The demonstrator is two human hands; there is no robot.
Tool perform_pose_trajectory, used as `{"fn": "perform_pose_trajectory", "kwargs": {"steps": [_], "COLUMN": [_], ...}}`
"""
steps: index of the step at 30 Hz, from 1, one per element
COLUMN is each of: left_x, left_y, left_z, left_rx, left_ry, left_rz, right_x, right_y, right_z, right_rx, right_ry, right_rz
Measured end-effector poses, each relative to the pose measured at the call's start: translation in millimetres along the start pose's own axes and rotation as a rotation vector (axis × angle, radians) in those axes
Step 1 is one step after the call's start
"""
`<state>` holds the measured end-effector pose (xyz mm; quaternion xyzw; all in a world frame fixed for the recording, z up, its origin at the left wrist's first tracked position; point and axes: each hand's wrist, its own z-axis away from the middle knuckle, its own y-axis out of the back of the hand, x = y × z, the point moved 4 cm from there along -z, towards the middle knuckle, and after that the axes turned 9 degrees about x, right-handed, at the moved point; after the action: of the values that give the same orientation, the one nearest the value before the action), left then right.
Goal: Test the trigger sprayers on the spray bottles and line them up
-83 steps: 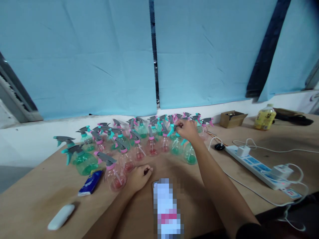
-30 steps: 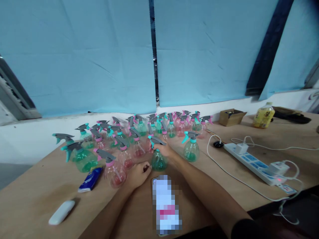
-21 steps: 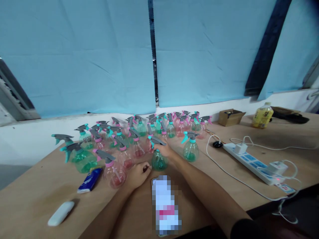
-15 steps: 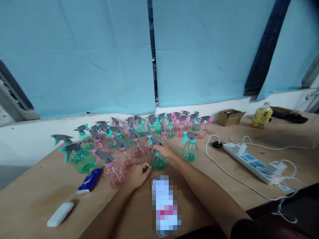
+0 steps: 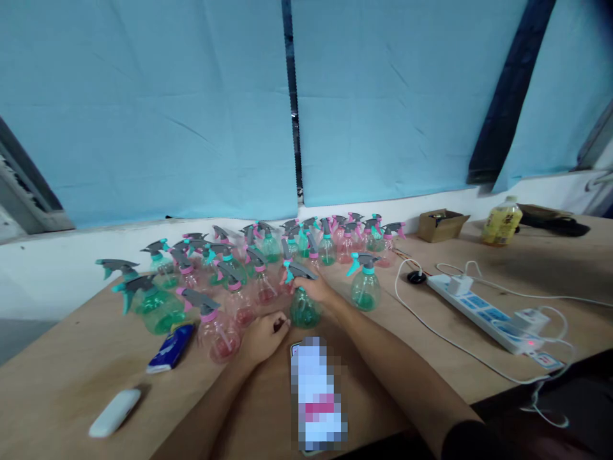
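My right hand (image 5: 312, 285) is wrapped round the grey and turquoise spray head of a green spray bottle (image 5: 304, 313), which stands upright on the table. My left hand (image 5: 266, 333) rests on the tabletop just left of that bottle, its fingers curled in with a dark gap and nothing visible inside. Beside the left hand stands a pink spray bottle (image 5: 219, 338) with a grey and pink head. Another green spray bottle (image 5: 366, 292) is to the right of my right hand. Below the hands lies a phone (image 5: 318, 396) with its lit screen blurred out.
Several pink and green spray bottles crowd the table (image 5: 67, 377) toward the wall. At left are a blue packet (image 5: 171, 348) and a white case (image 5: 115, 413). On the right lie a power strip (image 5: 479, 313) with cables, a cardboard box (image 5: 442, 227) and a yellow-labelled drink bottle (image 5: 502, 222).
Both hands and the bottles keep their places. The view has shifted very slightly.
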<state>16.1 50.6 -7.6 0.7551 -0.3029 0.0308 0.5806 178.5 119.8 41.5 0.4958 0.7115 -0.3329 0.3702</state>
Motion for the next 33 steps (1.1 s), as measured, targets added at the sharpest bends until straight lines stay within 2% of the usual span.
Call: {"fn": "perform_pose_trajectory", "kwargs": {"steps": [11, 15, 20, 26, 29, 33], "left_x": [-2.6, 0.7, 3.5, -0.2, -0.2, 0.5], "left_y": [-1.6, 0.5, 2.8, 3.6, 3.8, 3.7], "left_z": [0.0, 0.4, -0.9, -1.9, -2.5, -3.3], "left_rx": [0.018, 0.015, -0.003, -0.003, -0.004, -0.009], "left_ry": [-0.031, -0.022, -0.024, -0.015, -0.018, -0.019], "left_rz": [0.002, -0.016, 0.002, 0.002, 0.005, 0.002], "right_x": [-2.2, 3.7, 5.9, -14.4, -23.5, -27.5], "right_y": [-0.3, -0.5, 0.5, 20.5, 30.2, 40.0], "right_z": [0.5, -0.3, 2.1, 31.8, 48.7, 65.7], "right_rx": [-0.042, -0.028, 0.106, 0.522, 0.541, 0.448], "right_ry": [0.002, -0.046, 0.04, 0.237, 0.292, 0.334], "right_rz": [0.011, -0.013, 0.105, 0.474, 0.598, 0.739]}}
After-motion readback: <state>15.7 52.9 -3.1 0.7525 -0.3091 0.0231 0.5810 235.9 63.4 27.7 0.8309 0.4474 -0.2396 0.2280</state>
